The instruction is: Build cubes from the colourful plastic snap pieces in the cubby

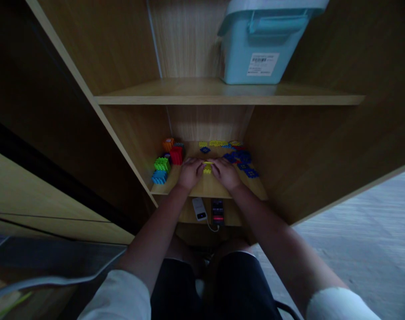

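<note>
Both of my hands meet over the middle of a low wooden shelf. My left hand (190,173) and my right hand (225,172) pinch a thin yellow toy piece (208,162) from its two sides. Just under it another yellow piece (207,170) shows between the hands; whether the two are joined I cannot tell. Dark blue notched pieces (237,157) lie in a loose heap right of my right hand. To the left of my left hand stand stacks of like pieces: red (176,155), green (162,164), light blue (159,177) and orange (168,144).
Yellow pieces (218,143) lie along the shelf's back. A light blue lidded bin (256,49) stands on the upper shelf (189,100), whose edge overhangs my hands. Below, a white power bank (199,208) is cabled to a phone (217,211). Cabinet walls close in both sides.
</note>
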Action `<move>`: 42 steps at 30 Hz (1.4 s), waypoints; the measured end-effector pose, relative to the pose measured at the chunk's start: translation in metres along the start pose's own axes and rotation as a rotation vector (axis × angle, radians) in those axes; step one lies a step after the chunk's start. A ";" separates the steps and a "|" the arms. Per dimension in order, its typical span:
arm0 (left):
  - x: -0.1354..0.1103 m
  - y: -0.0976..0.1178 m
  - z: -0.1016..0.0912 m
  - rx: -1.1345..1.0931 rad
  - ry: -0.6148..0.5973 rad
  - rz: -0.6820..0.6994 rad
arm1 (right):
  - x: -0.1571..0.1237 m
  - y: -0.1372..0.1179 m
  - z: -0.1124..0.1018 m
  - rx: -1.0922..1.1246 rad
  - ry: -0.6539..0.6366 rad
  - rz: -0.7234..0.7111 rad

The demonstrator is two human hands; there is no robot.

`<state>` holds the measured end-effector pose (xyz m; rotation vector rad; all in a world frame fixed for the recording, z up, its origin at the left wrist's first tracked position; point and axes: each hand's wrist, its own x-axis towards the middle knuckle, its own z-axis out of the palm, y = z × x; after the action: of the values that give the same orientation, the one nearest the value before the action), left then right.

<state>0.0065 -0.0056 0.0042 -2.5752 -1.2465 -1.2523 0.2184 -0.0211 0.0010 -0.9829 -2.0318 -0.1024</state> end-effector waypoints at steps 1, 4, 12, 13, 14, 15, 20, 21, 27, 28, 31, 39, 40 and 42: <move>0.000 0.001 -0.001 0.008 0.002 0.012 | 0.000 0.001 0.001 -0.004 -0.004 -0.003; -0.002 0.007 -0.004 0.027 0.009 0.047 | -0.001 0.005 0.004 0.013 0.005 0.018; -0.002 0.014 -0.010 -0.018 -0.012 0.030 | -0.002 0.006 0.004 0.181 -0.018 0.096; -0.002 0.014 -0.009 -0.017 -0.014 0.023 | -0.001 0.006 0.003 0.180 -0.026 0.106; -0.002 0.014 -0.009 -0.012 -0.015 0.015 | -0.001 0.005 0.003 0.175 -0.029 0.108; -0.002 0.013 -0.008 -0.005 -0.015 0.009 | 0.000 0.004 0.002 0.166 -0.029 0.103; -0.002 0.009 -0.005 0.008 0.001 0.008 | 0.002 -0.001 -0.001 0.108 0.001 0.062; -0.002 0.008 -0.005 0.004 0.009 0.011 | 0.003 -0.002 -0.002 0.107 0.006 0.062; 0.000 0.006 -0.007 -0.002 0.043 -0.032 | 0.002 -0.003 -0.005 0.176 0.001 0.058; 0.000 0.006 -0.007 -0.003 0.046 -0.036 | 0.002 -0.003 -0.005 0.187 -0.002 0.064; 0.000 0.004 -0.007 -0.003 0.049 -0.040 | 0.001 0.000 -0.003 0.223 0.001 0.098; -0.001 0.003 -0.006 -0.009 0.034 -0.047 | 0.000 0.006 0.000 0.301 0.007 0.183; 0.000 0.003 -0.006 -0.011 0.030 -0.052 | 0.001 0.006 0.000 0.291 0.007 0.188; 0.000 0.003 -0.005 -0.019 0.030 -0.058 | 0.002 0.006 -0.002 0.261 0.012 0.189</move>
<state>0.0053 -0.0087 0.0084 -2.5408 -1.3189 -1.3138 0.2229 -0.0164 0.0017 -0.9974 -1.8738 0.2517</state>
